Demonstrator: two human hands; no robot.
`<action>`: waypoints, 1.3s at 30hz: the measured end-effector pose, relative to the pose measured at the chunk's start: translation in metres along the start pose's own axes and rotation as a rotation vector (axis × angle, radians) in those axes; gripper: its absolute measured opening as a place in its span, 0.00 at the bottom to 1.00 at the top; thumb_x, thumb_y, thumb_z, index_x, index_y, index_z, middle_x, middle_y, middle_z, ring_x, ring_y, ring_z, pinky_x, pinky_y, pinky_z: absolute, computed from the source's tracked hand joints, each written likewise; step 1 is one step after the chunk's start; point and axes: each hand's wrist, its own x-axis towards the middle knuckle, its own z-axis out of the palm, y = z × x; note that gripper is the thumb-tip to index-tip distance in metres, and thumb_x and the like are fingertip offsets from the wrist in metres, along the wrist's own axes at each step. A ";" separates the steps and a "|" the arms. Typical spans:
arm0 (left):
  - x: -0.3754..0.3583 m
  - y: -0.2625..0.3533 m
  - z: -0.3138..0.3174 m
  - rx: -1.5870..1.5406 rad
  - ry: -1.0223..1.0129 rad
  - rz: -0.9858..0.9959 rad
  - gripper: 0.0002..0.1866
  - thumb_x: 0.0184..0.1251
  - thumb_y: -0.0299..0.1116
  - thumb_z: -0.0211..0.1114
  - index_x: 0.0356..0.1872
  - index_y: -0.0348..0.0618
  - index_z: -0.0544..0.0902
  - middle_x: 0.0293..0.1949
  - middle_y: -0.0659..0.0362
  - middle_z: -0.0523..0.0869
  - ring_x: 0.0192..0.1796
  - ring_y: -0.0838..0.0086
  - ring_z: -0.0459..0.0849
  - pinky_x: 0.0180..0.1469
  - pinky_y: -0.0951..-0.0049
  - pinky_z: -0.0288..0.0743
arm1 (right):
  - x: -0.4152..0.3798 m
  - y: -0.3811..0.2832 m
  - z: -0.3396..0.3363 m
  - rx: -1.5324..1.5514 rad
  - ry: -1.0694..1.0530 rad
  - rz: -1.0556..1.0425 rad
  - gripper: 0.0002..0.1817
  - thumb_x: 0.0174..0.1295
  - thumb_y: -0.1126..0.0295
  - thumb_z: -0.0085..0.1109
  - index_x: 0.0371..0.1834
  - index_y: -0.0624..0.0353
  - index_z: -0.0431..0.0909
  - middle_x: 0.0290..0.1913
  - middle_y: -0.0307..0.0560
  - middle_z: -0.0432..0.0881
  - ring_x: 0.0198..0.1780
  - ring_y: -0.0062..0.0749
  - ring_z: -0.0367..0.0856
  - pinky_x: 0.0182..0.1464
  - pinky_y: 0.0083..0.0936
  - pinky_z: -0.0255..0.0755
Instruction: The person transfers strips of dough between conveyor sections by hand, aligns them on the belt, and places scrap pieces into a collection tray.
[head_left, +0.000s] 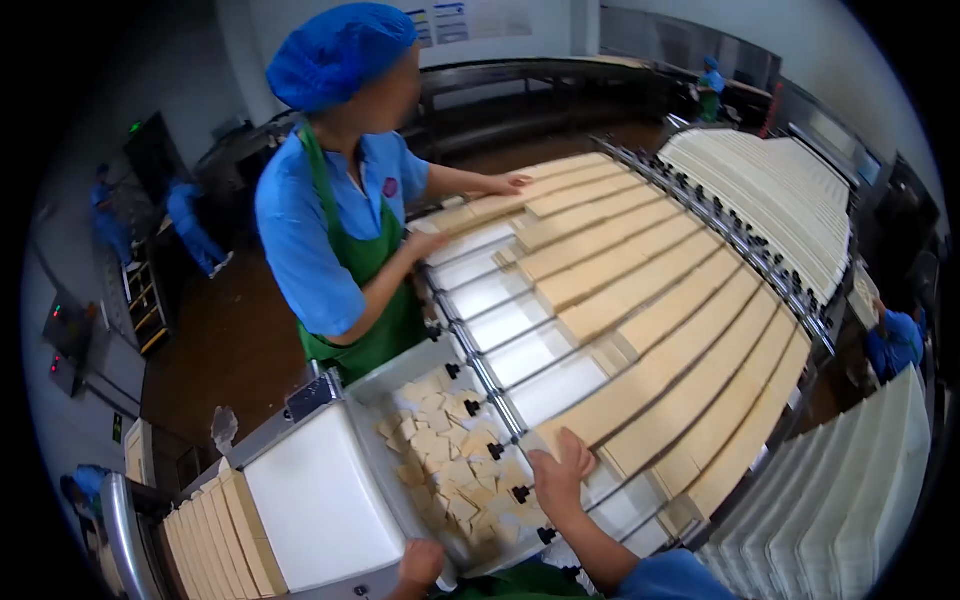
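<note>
My right hand (562,475) is at the near end of a row of pale wafers (610,405), thumb and fingers closed around the row's end. The wafers are packed in long rows between metal rods on a white slatted table. My left hand (422,562) is low in the view, fingers curled, at the near corner of a grey bin (375,388). What it grips, if anything, is hidden. Broken wafer pieces (455,455) fill the bin, between the slatted table and a white belt (315,490).
Across the table, a co-worker in a blue cap and green apron (375,260) has both hands at the far rows. More wafers (225,530) stand on the belt at lower left. Black knobs (496,451) line the table's edge. Stacked white sheets (760,190) are beyond; other people work farther off.
</note>
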 end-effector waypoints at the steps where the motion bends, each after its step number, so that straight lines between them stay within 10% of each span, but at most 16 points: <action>1: -0.003 -0.001 0.007 -0.001 0.014 0.026 0.06 0.55 0.37 0.61 0.28 0.50 0.83 0.29 0.58 0.82 0.40 0.62 0.81 0.49 0.60 0.69 | 0.000 -0.003 -0.006 -0.014 -0.015 0.010 0.08 0.51 0.70 0.62 0.35 0.45 0.84 0.61 0.57 0.66 0.64 0.54 0.60 0.62 0.54 0.49; 5: 0.002 -0.020 0.088 -0.182 0.176 -0.067 0.11 0.59 0.41 0.58 0.30 0.46 0.84 0.34 0.53 0.83 0.43 0.57 0.80 0.48 0.57 0.70 | -0.001 0.002 -0.001 -0.007 -0.018 -0.040 0.08 0.48 0.69 0.65 0.33 0.47 0.84 0.62 0.59 0.65 0.65 0.56 0.59 0.64 0.54 0.48; 16: 0.000 0.002 0.019 -0.142 0.183 0.110 0.12 0.58 0.34 0.57 0.43 0.51 0.79 0.41 0.61 0.80 0.48 0.66 0.77 0.52 0.65 0.67 | -0.013 0.031 0.022 -0.093 0.014 0.011 0.15 0.43 0.71 0.63 0.39 0.47 0.82 0.70 0.64 0.56 0.70 0.60 0.55 0.67 0.59 0.43; 39: 0.009 0.026 -0.023 -0.217 0.302 -0.031 0.07 0.59 0.31 0.54 0.36 0.50 0.79 0.35 0.62 0.78 0.45 0.69 0.76 0.50 0.70 0.66 | 0.008 0.029 0.019 -0.474 -0.097 0.204 0.10 0.56 0.69 0.58 0.38 0.43 0.85 0.70 0.44 0.61 0.70 0.49 0.56 0.66 0.59 0.50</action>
